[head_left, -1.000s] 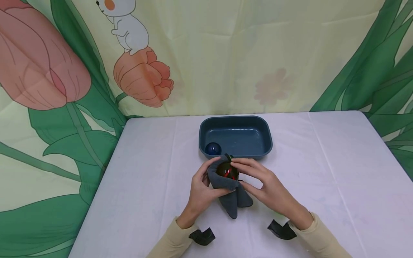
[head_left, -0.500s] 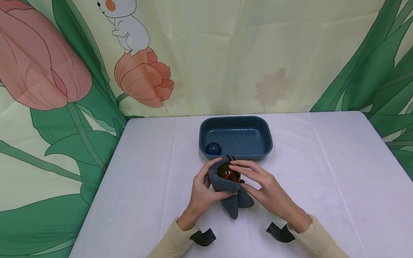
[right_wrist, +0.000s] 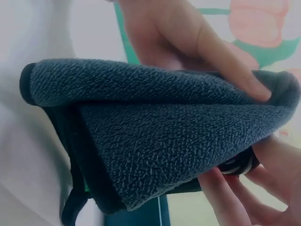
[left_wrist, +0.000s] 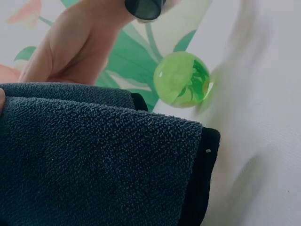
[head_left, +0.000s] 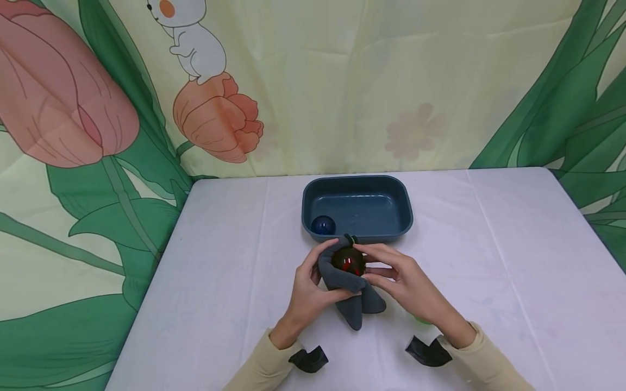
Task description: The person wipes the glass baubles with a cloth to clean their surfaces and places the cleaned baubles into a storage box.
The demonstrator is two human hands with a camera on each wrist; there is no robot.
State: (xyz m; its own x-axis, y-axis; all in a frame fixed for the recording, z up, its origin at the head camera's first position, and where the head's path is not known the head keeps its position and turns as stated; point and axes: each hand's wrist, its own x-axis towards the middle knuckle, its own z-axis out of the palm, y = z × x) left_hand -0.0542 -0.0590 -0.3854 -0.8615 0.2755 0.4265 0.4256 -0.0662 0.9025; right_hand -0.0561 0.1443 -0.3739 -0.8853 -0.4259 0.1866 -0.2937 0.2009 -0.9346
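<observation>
Against the flowered backdrop [head_left: 323, 92], I have the white table [head_left: 220, 260] on my head feed, with the tray [head_left: 376, 212] near its far edge. Just on the near side of the tray, the cloth [head_left: 349, 310] is bunched into a cup, its two ends hanging towards the person. The left hand [head_left: 310, 288] grips it from the left, thumb along the near fold, fingers round the far side, much as half a second ago. What changes is the right hand [head_left: 398, 271]: its fingertips lay over the face of the dark ball [head_left: 348, 259] then, and now they sit at its right edge, thumb low beside the fold. I read that as a narrow pinch on the ball, though I cannot see every fingertip. The dark ball sits in the cloth's hollow; the blue ball [head_left: 323, 225] lies in the tray's near left corner, and my left wrist feed shows the green ball [left_wrist: 182, 79] on the table. Smallest of all, the red marks on the dark ball show in a different pattern, so I judge it has turned slightly: for the work in hand, a fresh hold with another patch facing the cloth, not a release.
</observation>
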